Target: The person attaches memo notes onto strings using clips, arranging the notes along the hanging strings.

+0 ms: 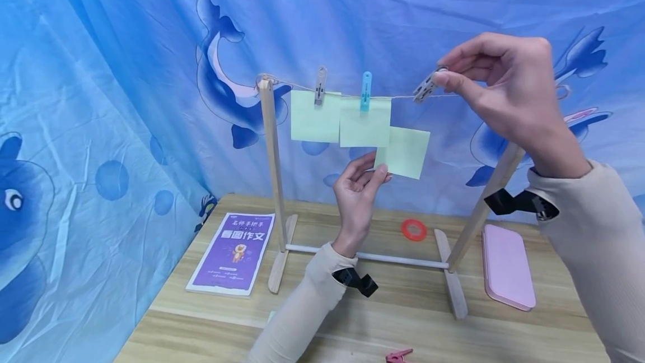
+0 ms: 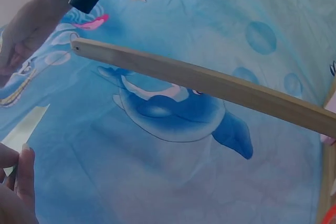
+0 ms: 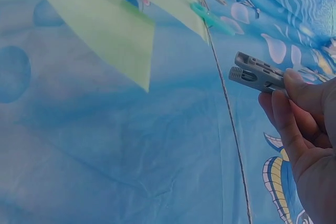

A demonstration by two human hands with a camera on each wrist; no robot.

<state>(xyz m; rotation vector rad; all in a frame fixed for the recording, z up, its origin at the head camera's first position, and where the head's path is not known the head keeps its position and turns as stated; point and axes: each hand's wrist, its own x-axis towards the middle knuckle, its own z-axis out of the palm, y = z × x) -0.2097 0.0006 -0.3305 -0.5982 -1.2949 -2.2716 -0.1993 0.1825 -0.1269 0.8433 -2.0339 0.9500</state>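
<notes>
My left hand (image 1: 359, 184) pinches a pale green paper square (image 1: 405, 153) by its lower left corner, below the string (image 1: 403, 97). Up at the right, my right hand (image 1: 509, 83) holds a grey clothespin (image 1: 425, 87) between thumb and fingers. In the right wrist view this clothespin (image 3: 257, 73) points toward the string, its jaws apart from it. Two more green squares hang side by side: the left one (image 1: 313, 122) under a grey clothespin (image 1: 320, 87), the other (image 1: 364, 130) under a blue clothespin (image 1: 365, 91). The held square partly overlaps behind the second one in the head view.
The string runs between two wooden posts (image 1: 272, 161) joined by a white rod (image 1: 398, 261). On the wooden table (image 1: 201, 324) lie a purple book (image 1: 233, 254), a red tape ring (image 1: 405, 231), a pink case (image 1: 508, 266) and a pink clothespin (image 1: 398, 356). A blue curtain (image 1: 327, 15) hangs behind.
</notes>
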